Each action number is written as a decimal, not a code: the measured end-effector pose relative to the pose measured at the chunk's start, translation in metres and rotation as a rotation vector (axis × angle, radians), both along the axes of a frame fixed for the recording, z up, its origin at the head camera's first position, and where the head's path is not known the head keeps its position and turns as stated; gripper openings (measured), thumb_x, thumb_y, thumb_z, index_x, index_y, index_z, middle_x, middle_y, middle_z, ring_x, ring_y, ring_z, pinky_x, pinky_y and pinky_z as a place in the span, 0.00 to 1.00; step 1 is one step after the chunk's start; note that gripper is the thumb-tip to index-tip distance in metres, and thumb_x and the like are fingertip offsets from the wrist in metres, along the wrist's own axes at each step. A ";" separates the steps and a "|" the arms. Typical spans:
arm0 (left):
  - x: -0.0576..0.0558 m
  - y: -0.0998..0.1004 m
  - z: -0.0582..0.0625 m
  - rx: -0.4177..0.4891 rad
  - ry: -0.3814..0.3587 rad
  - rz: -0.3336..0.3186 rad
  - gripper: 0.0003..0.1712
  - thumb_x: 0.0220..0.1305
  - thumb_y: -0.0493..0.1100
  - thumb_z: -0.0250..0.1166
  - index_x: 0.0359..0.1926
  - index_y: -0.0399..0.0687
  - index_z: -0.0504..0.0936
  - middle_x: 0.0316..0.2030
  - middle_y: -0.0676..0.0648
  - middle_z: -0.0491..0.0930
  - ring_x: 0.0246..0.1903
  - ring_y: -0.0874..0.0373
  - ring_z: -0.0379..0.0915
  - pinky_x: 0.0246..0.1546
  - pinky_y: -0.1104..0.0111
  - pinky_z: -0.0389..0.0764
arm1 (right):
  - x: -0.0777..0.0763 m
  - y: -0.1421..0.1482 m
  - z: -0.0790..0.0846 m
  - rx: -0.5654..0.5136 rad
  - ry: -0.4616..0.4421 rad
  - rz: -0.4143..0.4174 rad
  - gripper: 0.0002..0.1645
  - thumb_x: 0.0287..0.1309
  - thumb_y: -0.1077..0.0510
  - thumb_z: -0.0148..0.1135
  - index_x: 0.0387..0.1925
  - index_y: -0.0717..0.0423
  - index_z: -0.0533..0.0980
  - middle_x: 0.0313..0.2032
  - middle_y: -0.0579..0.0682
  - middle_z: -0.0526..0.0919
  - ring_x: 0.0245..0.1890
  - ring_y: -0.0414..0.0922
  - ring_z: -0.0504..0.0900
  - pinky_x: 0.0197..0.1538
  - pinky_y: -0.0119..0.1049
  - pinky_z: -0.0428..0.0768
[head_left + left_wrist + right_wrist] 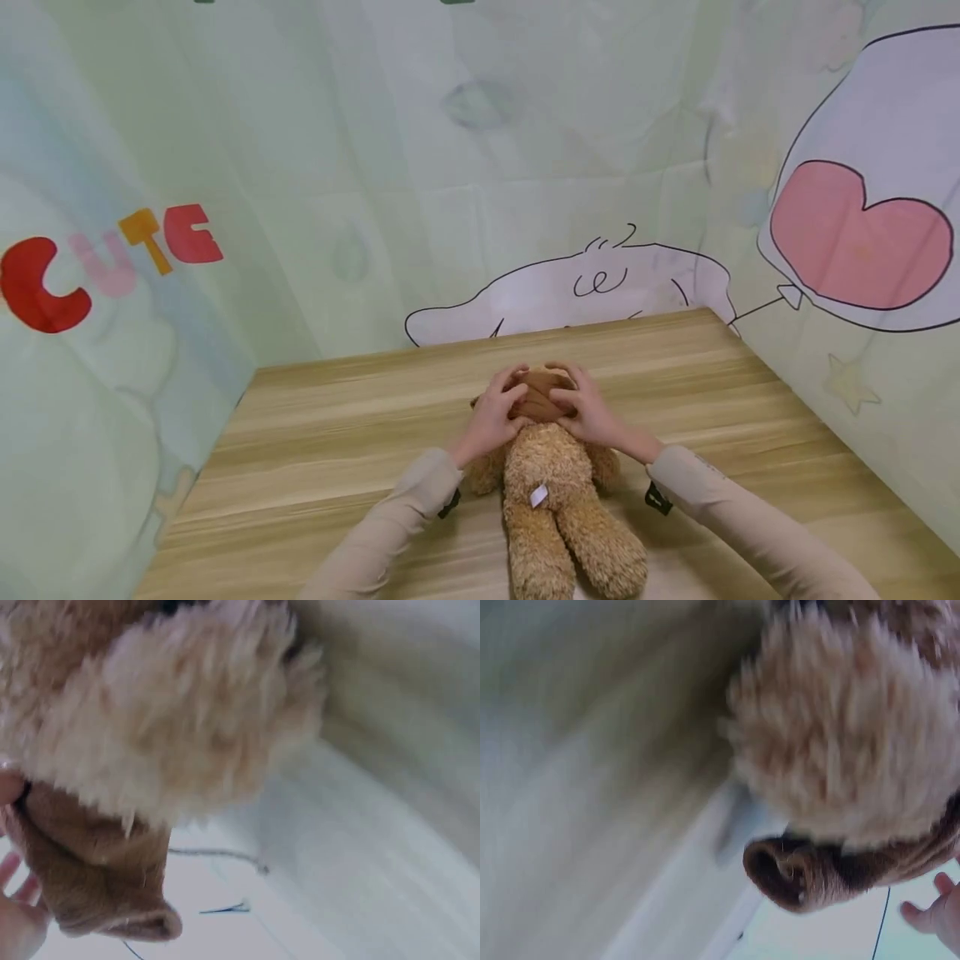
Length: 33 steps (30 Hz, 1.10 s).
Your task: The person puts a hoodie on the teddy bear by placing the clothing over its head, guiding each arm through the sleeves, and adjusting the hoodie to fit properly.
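Where picture walls (337, 150) edge a table (337, 425), left hand (491, 421) and right hand (596, 418) grip a toy's (546, 467) cloth (538, 398); only wrist views show curled ends (780, 876).

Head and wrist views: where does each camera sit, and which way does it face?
Head: on the head, looking forward and down at the plush toy, brown cloth, left hand, right hand and both sleeves.
Left wrist: at that wrist, facing toy and cloth; fingers at the left edge.
Right wrist: likewise; fingers at lower right.
Both wrist views share toy and cloth.
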<state>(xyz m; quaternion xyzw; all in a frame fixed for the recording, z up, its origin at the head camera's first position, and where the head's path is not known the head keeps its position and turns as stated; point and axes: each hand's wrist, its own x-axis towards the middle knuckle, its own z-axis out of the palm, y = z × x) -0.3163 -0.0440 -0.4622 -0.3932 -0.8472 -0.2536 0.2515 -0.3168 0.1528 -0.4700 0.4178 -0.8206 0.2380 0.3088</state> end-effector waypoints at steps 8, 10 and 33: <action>0.001 0.002 0.005 -0.140 -0.029 -0.006 0.22 0.43 0.34 0.68 0.42 0.43 0.71 0.39 0.46 0.72 0.41 0.54 0.67 0.43 0.62 0.70 | 0.001 0.005 0.009 -0.025 -0.335 0.118 0.13 0.45 0.63 0.64 0.34 0.55 0.70 0.33 0.50 0.75 0.33 0.40 0.70 0.35 0.33 0.71; 0.003 0.004 0.003 -0.163 0.032 -0.024 0.17 0.45 0.34 0.66 0.38 0.45 0.73 0.36 0.48 0.71 0.38 0.56 0.65 0.39 0.65 0.68 | 0.004 0.001 0.022 -0.143 -0.552 0.096 0.14 0.52 0.63 0.58 0.42 0.59 0.70 0.36 0.55 0.76 0.34 0.42 0.73 0.36 0.33 0.72; -0.007 -0.017 -0.006 -0.150 -0.209 -0.059 0.27 0.54 0.48 0.62 0.53 0.45 0.67 0.42 0.44 0.67 0.36 0.58 0.67 0.36 0.67 0.73 | -0.064 -0.010 -0.024 -0.212 -0.631 -0.192 0.10 0.54 0.58 0.57 0.28 0.62 0.78 0.22 0.53 0.78 0.19 0.41 0.71 0.25 0.32 0.69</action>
